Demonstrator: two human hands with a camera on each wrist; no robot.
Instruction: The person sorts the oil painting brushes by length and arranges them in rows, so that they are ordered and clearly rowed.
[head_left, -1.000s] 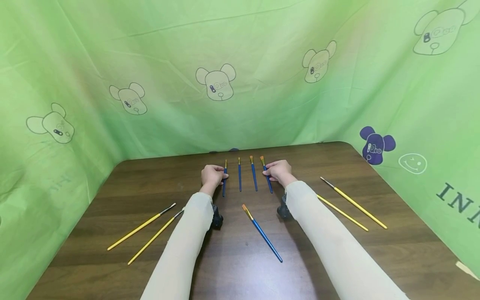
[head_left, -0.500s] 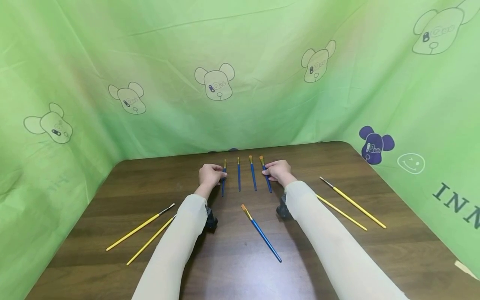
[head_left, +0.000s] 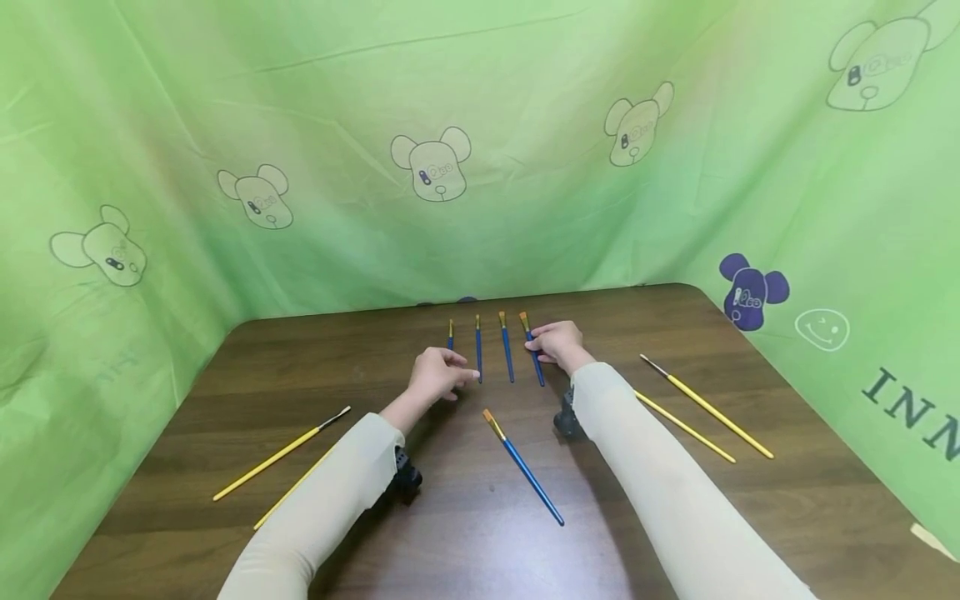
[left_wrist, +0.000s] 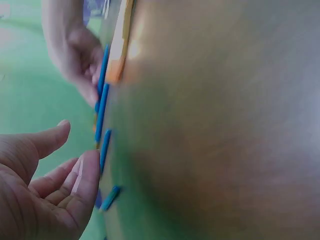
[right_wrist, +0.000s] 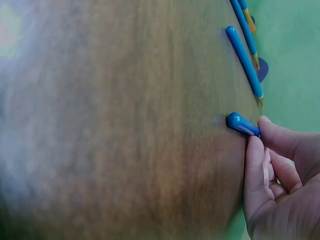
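The person is wearing long, plain off-white sleeves (head_left: 660, 475) with a matte surface. The left sleeve (head_left: 318, 500) is creasing into soft folds toward its lower end, while the right sleeve (head_left: 671, 492) is looking smoother along its length. Both cuffs (head_left: 386, 429) are ending in slightly uneven, wavy edges, leaving the left hand (head_left: 437, 373) and the right hand (head_left: 557, 341) bare. A black, blocky left wrist camera (head_left: 408, 477) is jutting out from beneath one cuff, and a matching black right wrist camera (head_left: 567, 418) is showing beside the other, its finer details being too small to tell
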